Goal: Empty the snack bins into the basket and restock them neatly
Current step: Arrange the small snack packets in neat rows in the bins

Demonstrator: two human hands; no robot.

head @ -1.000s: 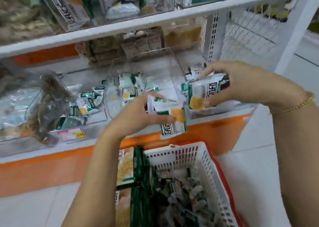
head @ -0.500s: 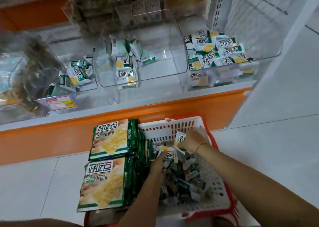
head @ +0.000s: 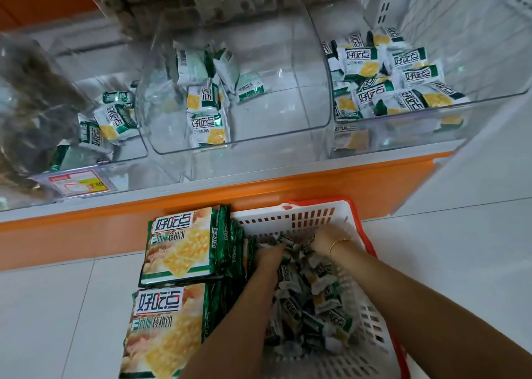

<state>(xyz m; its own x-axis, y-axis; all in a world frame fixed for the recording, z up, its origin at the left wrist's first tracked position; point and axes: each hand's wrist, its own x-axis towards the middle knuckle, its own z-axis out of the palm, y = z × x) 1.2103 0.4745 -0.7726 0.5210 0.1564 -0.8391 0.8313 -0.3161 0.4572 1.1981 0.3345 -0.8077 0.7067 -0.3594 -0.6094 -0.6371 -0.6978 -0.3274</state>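
A white basket with a red rim [head: 316, 214] stands on the floor below the shelf, full of small green-and-white snack packets [head: 319, 301]. Both my hands reach into its far end. My left hand [head: 269, 256] digs among the packets, fingers buried. My right hand [head: 324, 239], with a gold bracelet at the wrist, also lies among them; what its fingers hold is hidden. On the shelf stand three clear bins: the right bin [head: 431, 113] holds several packets, the middle bin [head: 259, 139] a few, the left bin [head: 126, 160] a few.
Two large green biscuit bags [head: 178, 243] stand upright in the basket's left side. An orange shelf base [head: 201, 194] runs in front of the bins. A price tag [head: 77, 183] hangs at the left. White tiled floor [head: 446, 249] lies to the right.
One second ago both hands held packets up at the right bin. They have since dropped into the basket, and my view has tilted down and closer to it.
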